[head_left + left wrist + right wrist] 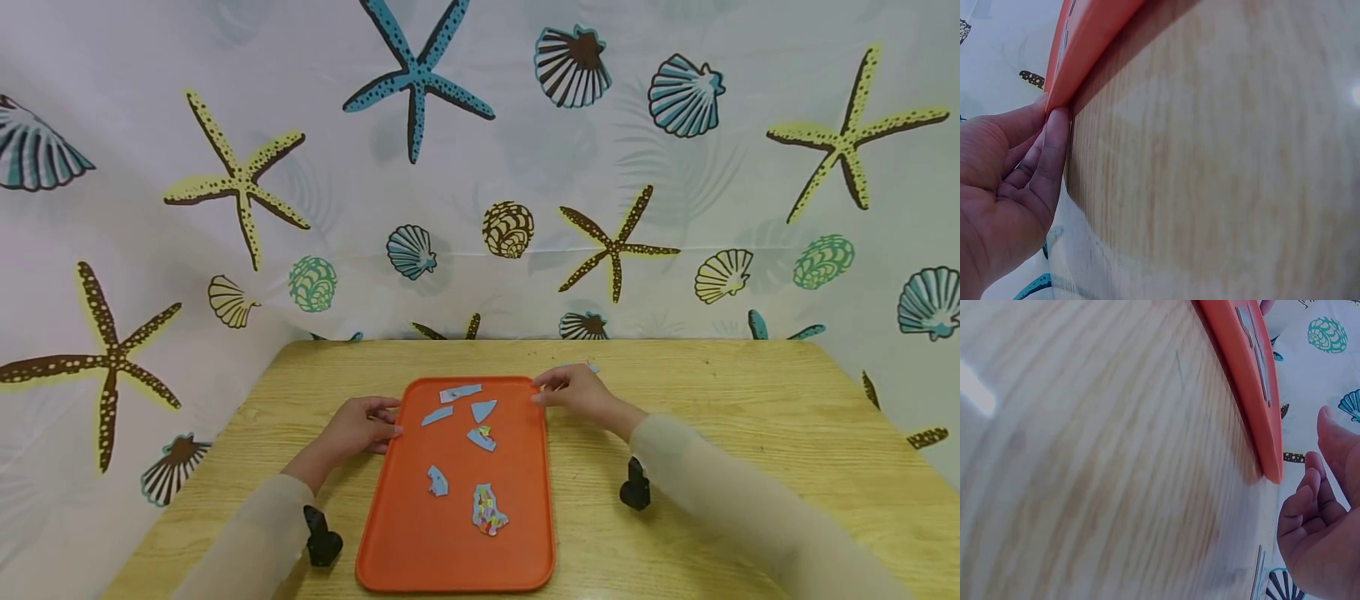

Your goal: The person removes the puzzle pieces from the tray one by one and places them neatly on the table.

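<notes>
An orange tray (457,567) lies on the wooden table, bearing several irregular pale-blue scraps, among them a large scrap (486,510) with multicoloured patches and a small scrap (438,481). My left hand (365,427) pinches the tray's left rim, thumb above and fingers beneath, as the left wrist view shows. At the tray's far right corner is my right hand (581,392), thumb and fingers parted. In the right wrist view a gap separates the right hand (1329,512) from the tray (1250,381).
Another bluish scrap (592,368) lies on the wooden table (712,467) beyond the right hand, partly hidden by it. A white cloth (465,183) printed with starfish and shells hangs behind the table and along its sides. Black wrist devices sit on both sleeves.
</notes>
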The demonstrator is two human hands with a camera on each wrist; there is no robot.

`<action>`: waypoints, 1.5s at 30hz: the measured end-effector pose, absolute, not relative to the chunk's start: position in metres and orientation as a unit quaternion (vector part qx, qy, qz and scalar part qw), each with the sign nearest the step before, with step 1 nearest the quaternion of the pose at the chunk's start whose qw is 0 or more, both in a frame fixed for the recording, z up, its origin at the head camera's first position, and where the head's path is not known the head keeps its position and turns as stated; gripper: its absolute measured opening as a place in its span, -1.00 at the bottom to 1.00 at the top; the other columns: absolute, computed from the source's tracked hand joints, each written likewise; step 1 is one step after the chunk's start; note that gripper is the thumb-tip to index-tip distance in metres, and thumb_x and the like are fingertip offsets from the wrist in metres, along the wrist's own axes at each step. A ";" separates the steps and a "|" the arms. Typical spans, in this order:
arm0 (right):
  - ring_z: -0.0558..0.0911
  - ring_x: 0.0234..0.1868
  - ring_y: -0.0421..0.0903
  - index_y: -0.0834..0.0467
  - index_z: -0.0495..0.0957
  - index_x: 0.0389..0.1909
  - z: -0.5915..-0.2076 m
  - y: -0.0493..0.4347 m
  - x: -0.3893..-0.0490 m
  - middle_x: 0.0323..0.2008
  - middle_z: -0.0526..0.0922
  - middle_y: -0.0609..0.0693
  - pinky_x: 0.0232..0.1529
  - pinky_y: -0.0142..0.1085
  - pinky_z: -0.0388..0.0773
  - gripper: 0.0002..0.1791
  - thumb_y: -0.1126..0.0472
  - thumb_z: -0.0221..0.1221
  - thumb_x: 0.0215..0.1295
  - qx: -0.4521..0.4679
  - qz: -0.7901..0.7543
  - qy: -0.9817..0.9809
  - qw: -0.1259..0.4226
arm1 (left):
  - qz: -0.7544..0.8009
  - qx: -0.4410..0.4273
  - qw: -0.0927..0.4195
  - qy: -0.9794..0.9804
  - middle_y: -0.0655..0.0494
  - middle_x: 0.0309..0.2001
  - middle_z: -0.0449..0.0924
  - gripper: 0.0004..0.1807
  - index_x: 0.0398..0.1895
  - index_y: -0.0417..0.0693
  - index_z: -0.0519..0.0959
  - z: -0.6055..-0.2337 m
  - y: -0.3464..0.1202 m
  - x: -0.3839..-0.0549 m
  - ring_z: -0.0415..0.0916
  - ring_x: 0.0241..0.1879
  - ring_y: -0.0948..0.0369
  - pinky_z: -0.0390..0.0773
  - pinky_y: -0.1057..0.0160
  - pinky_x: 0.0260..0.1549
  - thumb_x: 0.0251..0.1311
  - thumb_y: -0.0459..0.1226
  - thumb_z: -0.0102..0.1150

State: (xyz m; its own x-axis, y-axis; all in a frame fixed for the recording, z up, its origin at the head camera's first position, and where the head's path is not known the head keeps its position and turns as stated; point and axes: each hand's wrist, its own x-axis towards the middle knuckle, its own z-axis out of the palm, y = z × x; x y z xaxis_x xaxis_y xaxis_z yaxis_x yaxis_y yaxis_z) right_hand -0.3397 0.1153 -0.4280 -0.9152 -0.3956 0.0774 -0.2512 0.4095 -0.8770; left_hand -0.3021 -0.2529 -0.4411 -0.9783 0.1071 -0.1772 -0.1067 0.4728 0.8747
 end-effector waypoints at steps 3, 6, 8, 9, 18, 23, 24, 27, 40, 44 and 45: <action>0.50 -0.33 -0.05 0.31 0.63 0.00 -0.428 0.107 -0.340 -0.33 0.58 0.02 -0.29 -0.09 0.54 -0.63 0.22 0.34 0.21 -0.201 -0.505 0.836 0.073 | 0.513 0.003 0.105 0.852 -0.14 -0.12 0.50 -0.44 0.30 -0.32 0.37 -0.441 -0.253 -0.303 0.60 -0.35 0.14 0.68 0.15 -0.35 0.23 -0.43 0.24; 0.50 -0.33 -0.08 0.27 0.65 -0.01 -0.427 0.098 -0.342 -0.33 0.58 -0.01 -0.33 -0.22 0.50 -0.64 0.20 0.35 0.20 -0.205 -0.493 0.843 0.073 | 0.512 0.002 0.106 0.852 -0.14 -0.12 0.50 -0.45 0.30 -0.31 0.37 -0.441 -0.253 -0.303 0.60 -0.34 0.13 0.68 0.16 -0.34 0.24 -0.43 0.23; 0.50 -0.33 -0.08 0.27 0.65 -0.01 -0.428 0.094 -0.345 -0.33 0.58 -0.01 -0.34 -0.27 0.47 -0.65 0.21 0.35 0.21 -0.210 -0.491 0.842 0.073 | 0.510 0.001 0.106 0.853 -0.14 -0.12 0.49 -0.45 0.30 -0.31 0.37 -0.442 -0.253 -0.303 0.59 -0.34 0.13 0.68 0.16 -0.34 0.24 -0.43 0.23; 0.50 -0.32 -0.08 0.27 0.65 -0.01 -0.428 0.091 -0.345 -0.33 0.59 -0.01 -0.33 -0.27 0.48 -0.65 0.21 0.34 0.21 -0.212 -0.492 0.841 0.073 | 0.510 -0.001 0.105 0.854 -0.14 -0.12 0.49 -0.45 0.30 -0.30 0.38 -0.442 -0.253 -0.303 0.59 -0.34 0.13 0.68 0.17 -0.34 0.23 -0.43 0.24; 0.51 -0.31 -0.08 0.30 0.62 0.02 -0.426 0.074 -0.352 -0.32 0.59 0.02 -0.32 -0.29 0.48 -0.63 0.24 0.34 0.22 -0.223 -0.497 0.834 0.086 | 0.515 0.010 0.102 0.851 -0.14 -0.13 0.49 -0.45 0.30 -0.34 0.37 -0.441 -0.253 -0.302 0.59 -0.35 0.15 0.68 0.15 -0.36 0.24 -0.44 0.23; 0.52 -0.31 -0.10 0.27 0.63 0.02 -0.429 0.065 -0.358 -0.33 0.60 0.00 -0.30 -0.31 0.50 -0.63 0.26 0.35 0.20 -0.218 -0.483 0.843 0.086 | 0.516 0.010 0.102 0.850 -0.13 -0.14 0.49 -0.45 0.29 -0.34 0.37 -0.440 -0.254 -0.302 0.59 -0.36 0.15 0.68 0.16 -0.36 0.24 -0.44 0.23; 0.52 -0.31 -0.10 0.27 0.64 0.01 -0.429 0.063 -0.358 -0.33 0.60 -0.01 -0.29 -0.31 0.51 -0.64 0.27 0.35 0.19 -0.219 -0.479 0.846 0.086 | 0.516 0.009 0.102 0.850 -0.13 -0.14 0.49 -0.45 0.29 -0.33 0.37 -0.440 -0.254 -0.302 0.59 -0.37 0.15 0.68 0.16 -0.36 0.24 -0.43 0.23; 0.51 -0.31 -0.10 0.25 0.65 -0.02 -0.432 0.057 -0.360 -0.34 0.59 -0.02 -0.27 -0.31 0.52 -0.66 0.28 0.36 0.18 -0.218 -0.469 0.851 0.089 | 0.515 0.008 0.102 0.851 -0.13 -0.14 0.49 -0.46 0.29 -0.33 0.38 -0.440 -0.253 -0.302 0.59 -0.37 0.15 0.68 0.16 -0.36 0.24 -0.44 0.23; 0.55 -0.19 -0.11 0.23 0.66 -0.04 -0.435 0.046 -0.360 -0.22 0.65 0.00 -0.13 -0.27 0.56 -0.70 0.30 0.34 0.19 -0.224 -0.440 0.862 0.115 | 0.515 0.010 0.102 0.851 -0.14 -0.12 0.49 -0.46 0.30 -0.34 0.36 -0.439 -0.252 -0.300 0.59 -0.36 0.16 0.68 0.16 -0.35 0.26 -0.43 0.20; 0.56 -0.16 -0.11 0.22 0.66 -0.04 -0.436 0.044 -0.360 -0.19 0.65 0.00 -0.12 -0.26 0.56 -0.70 0.30 0.34 0.20 -0.229 -0.433 0.863 0.123 | 0.516 0.007 0.102 0.851 -0.14 -0.12 0.48 -0.46 0.30 -0.33 0.37 -0.440 -0.252 -0.300 0.58 -0.36 0.14 0.68 0.16 -0.35 0.25 -0.43 0.21; 0.56 -0.16 -0.10 0.22 0.67 -0.04 -0.436 0.043 -0.360 -0.18 0.65 0.00 -0.11 -0.25 0.56 -0.71 0.30 0.33 0.20 -0.231 -0.431 0.863 0.125 | 0.515 0.008 0.103 0.851 -0.15 -0.11 0.48 -0.46 0.30 -0.33 0.36 -0.441 -0.253 -0.300 0.58 -0.35 0.14 0.68 0.16 -0.35 0.26 -0.43 0.21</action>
